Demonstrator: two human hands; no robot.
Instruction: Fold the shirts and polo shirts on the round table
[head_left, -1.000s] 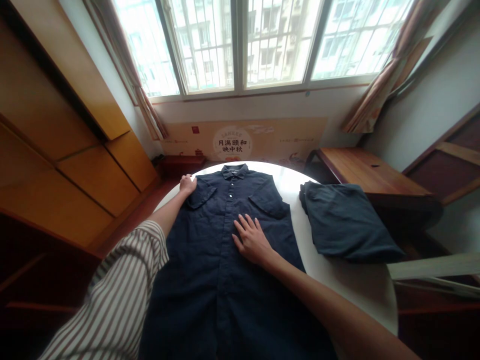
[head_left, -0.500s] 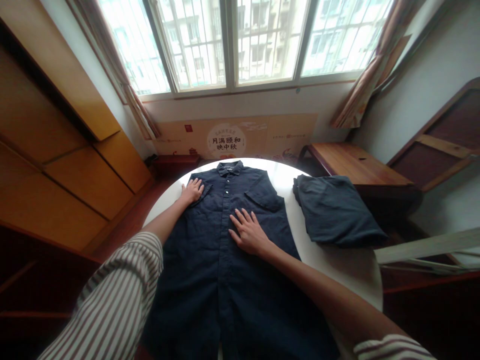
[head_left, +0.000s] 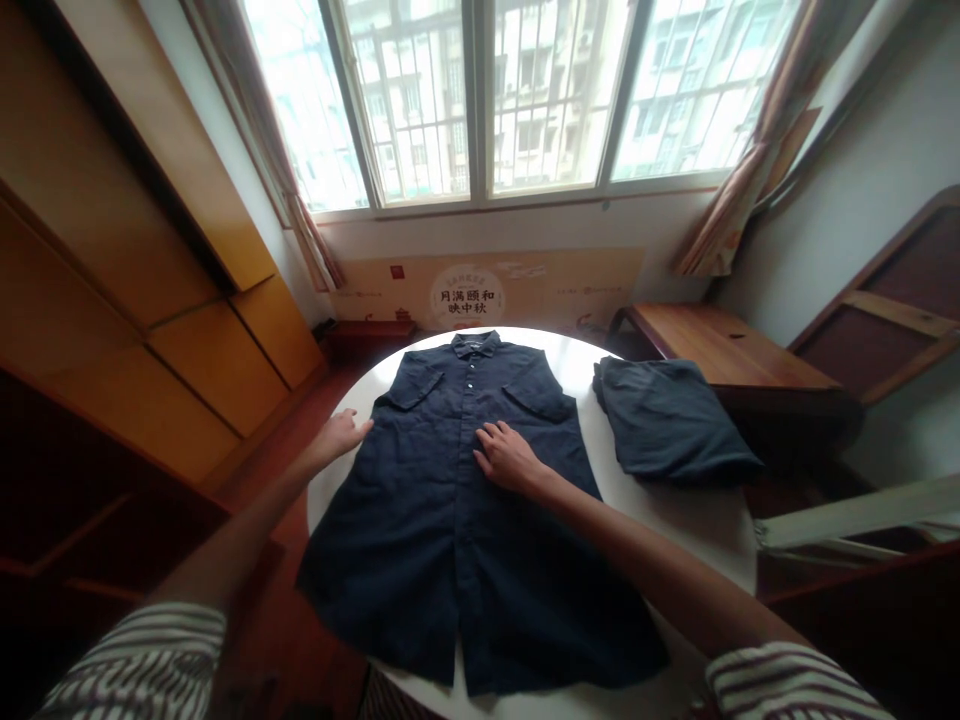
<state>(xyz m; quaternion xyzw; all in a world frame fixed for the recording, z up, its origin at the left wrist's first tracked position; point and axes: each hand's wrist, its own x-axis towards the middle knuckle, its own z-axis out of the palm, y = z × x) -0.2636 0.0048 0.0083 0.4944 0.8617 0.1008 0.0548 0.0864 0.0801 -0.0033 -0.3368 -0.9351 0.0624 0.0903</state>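
A dark navy short-sleeved shirt [head_left: 420,500] lies spread face up, its collar at the far end and its buttoned front running down the middle. Both short sleeves are folded inward over the chest. My left hand [head_left: 343,435] is at the shirt's left side edge, just below the sleeve, fingers pointing toward the cloth and thumb apart. Whether its fingertips touch the fabric is hard to see. My right hand [head_left: 506,457] rests palm down on the shirt, right of the button line, its fingers slightly bent and holding nothing.
Under the shirt is a round white table [head_left: 697,530]. A folded dark garment [head_left: 675,420] lies at its right. Behind are a wooden side table [head_left: 735,345] and a window [head_left: 547,100]; yellow cabinets [head_left: 217,360] stand on the left.
My left hand has come off the left sleeve and moved down and outward to the shirt's side edge. My right hand stays on the shirt front, fingers drawn in slightly. The view has shifted a little.
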